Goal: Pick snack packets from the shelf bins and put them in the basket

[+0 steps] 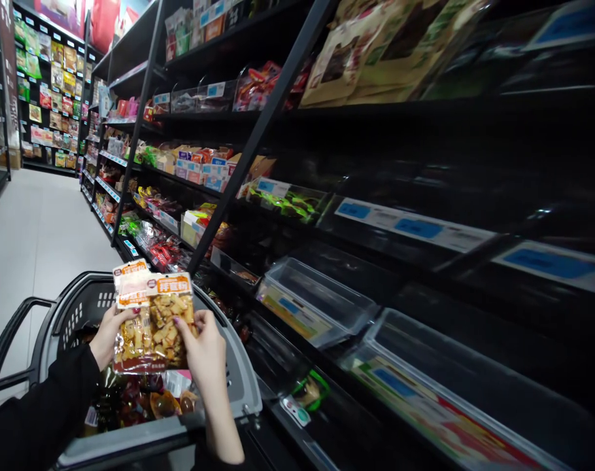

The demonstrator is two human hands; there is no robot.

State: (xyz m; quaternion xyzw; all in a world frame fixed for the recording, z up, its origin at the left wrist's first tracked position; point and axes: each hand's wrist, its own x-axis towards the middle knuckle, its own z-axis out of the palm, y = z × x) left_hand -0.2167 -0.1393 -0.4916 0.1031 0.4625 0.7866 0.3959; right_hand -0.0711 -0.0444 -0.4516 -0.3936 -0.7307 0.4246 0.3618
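Note:
Above a grey shopping basket (243,386), both hands hold snack packets with orange-and-white tops and clear fronts. My left hand (107,337) is closed on the left snack packet (133,333), its thumb lying on the front. My right hand (204,347) pinches the right snack packet (172,314) by its edge, thumb in front and fingers behind. The two packets overlap, and part of the left one is hidden. Below them, several packaged goods (165,402) lie in the basket, some in dark, shiny wrapping.
Black shelves (272,118) with bagged snacks and price labels run along the right side. Clear plastic bins (322,294) sit on the lower shelves near me. The basket's black handle (13,333) sticks out left over the pale floor aisle (42,229). Hanging packets (57,78) cover the far wall.

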